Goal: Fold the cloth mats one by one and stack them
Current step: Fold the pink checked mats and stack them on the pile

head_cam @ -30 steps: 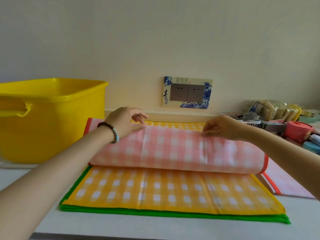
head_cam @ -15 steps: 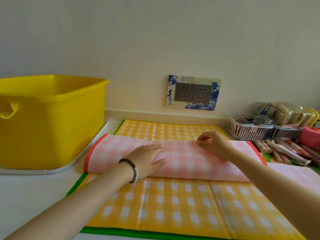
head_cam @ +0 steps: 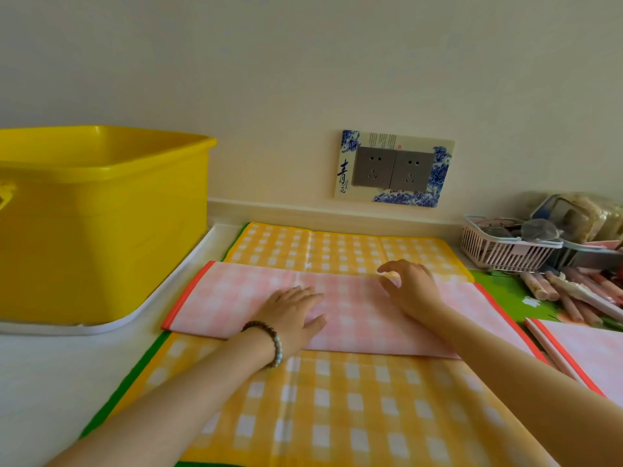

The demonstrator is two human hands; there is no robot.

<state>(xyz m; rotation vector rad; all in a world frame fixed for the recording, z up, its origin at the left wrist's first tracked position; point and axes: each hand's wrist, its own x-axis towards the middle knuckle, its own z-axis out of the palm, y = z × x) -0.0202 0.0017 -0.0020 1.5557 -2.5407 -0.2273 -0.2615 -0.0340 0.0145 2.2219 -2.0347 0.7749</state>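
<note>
Pressing flat, the left hand (head_cam: 293, 315) lays straight fingers on the folded pink mat (head_cam: 232, 298), likely to set the crease. The right hand (head_cam: 409, 288) curls at the mat's far edge; cannot tell if it pinches. The pink mat lies across the middle of the yellow mat (head_cam: 337, 409) on the table (head_cam: 50, 382). Both orange ends are free. Yellow tub (head_cam: 101, 230) crowds the left; folded pink stack (head_cam: 593, 352) sits near right, reachable.

left wrist | bead bracelet (head_cam: 270, 342) | brown and pale turquoise beads; forearms bare
</note>
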